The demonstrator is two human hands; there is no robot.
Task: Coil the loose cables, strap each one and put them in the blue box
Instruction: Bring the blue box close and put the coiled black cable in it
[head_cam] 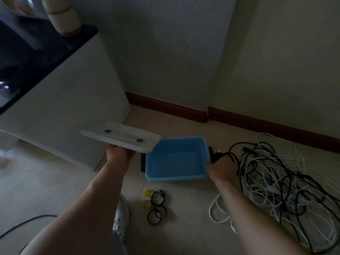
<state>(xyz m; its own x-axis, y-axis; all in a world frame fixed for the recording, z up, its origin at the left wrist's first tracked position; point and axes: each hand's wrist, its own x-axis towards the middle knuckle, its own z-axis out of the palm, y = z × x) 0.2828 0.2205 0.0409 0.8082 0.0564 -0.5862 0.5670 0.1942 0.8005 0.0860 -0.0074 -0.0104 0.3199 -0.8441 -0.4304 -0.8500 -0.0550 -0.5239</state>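
An open blue box [176, 178] sits on the tiled floor and holds nothing I can see. My left hand [119, 155] grips the near edge of its white lid [121, 137], held up to the left of the box. My right hand [223, 167] is at the box's right end, fingers curled around a black clip or handle there; the exact hold is unclear. A tangled pile of black and white cables [279, 184] lies on the floor to the right. Several black looped straps [156, 207] and two small yellow pieces [147, 198] lie in front of the box.
A white cabinet [73, 107] with a dark top stands at the left, close to the lid. Walls with a brown skirting board [239, 120] run behind the box and cables. A black cable [24, 223] crosses the floor at lower left.
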